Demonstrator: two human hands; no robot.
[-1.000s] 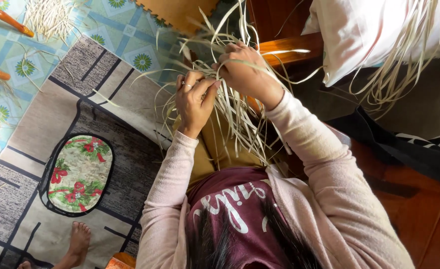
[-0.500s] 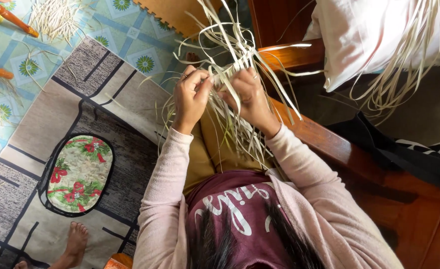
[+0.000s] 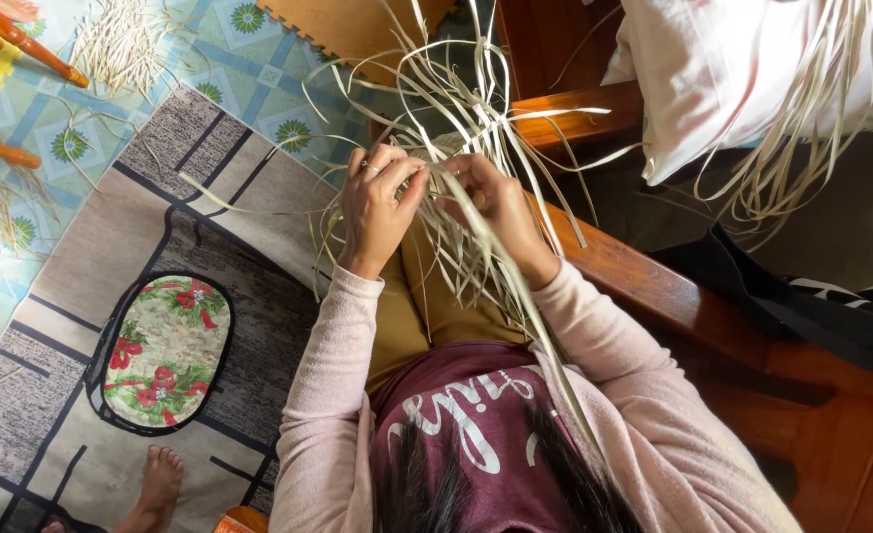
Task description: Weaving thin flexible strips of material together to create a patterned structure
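Patterned rug (image 3: 111,237) below, both hands (image 3: 377,202) in pale strips (image 3: 476,118)

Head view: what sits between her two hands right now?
In the head view, only the pale straw strips fill the gap between the left hand and the right hand; both hands pinch them.

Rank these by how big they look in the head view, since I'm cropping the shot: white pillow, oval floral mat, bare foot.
1. white pillow, though cut off by the frame
2. oval floral mat
3. bare foot
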